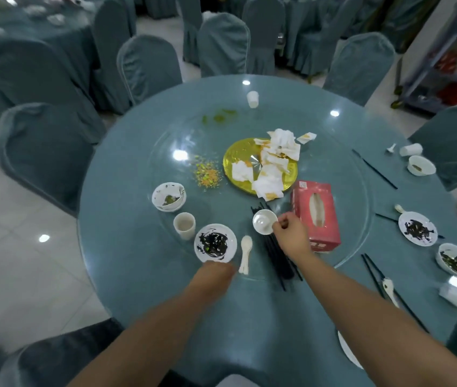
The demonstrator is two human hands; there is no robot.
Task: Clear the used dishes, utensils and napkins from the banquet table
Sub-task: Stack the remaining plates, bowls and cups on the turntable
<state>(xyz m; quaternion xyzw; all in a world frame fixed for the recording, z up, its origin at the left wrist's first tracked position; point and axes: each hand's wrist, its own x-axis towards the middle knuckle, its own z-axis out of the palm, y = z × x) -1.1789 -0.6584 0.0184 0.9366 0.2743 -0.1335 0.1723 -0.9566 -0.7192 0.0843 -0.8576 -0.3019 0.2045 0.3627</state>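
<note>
The job looks barely begun. Dirty things lie all over the round table [126,275].

The right hand [291,233], in the middle of the frame, pinches the rim of a small white bowl [264,222]. It looks empty. The left hand [216,275], low in the middle, reaches under a plate [215,243] with dark scraps; I cannot tell if it grips.

The gold plate [238,163] in the center holds crumpled napkins [274,157]. A cup [184,225] left of center looks empty. Bowls [456,259] at the right edge hold scraps. A red tissue box [316,213] sits beside the right hand.
</note>
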